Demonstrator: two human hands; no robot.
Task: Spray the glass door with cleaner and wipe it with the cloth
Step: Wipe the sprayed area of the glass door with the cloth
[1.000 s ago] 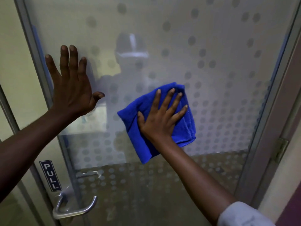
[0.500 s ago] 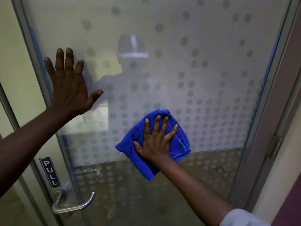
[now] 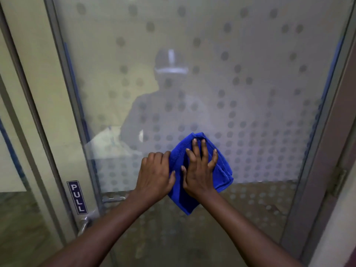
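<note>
The frosted glass door (image 3: 221,74) with a grey dot pattern fills the view. A folded blue cloth (image 3: 221,170) lies flat against the glass at its lower middle. My right hand (image 3: 200,170) presses on the cloth with fingers spread. My left hand (image 3: 156,174) sits beside it, fingers curled over the cloth's left edge. No spray bottle is in view.
A metal lever handle (image 3: 86,222) and a blue "PULL" sign (image 3: 77,197) sit on the door's left stile, partly behind my left forearm. A hinge (image 3: 339,182) shows on the right frame. A second glass panel (image 3: 11,151) stands at far left.
My left hand has left the upper left of the glass and come down onto the cloth's left edge. The cloth and my right hand stay low on the glass.
</note>
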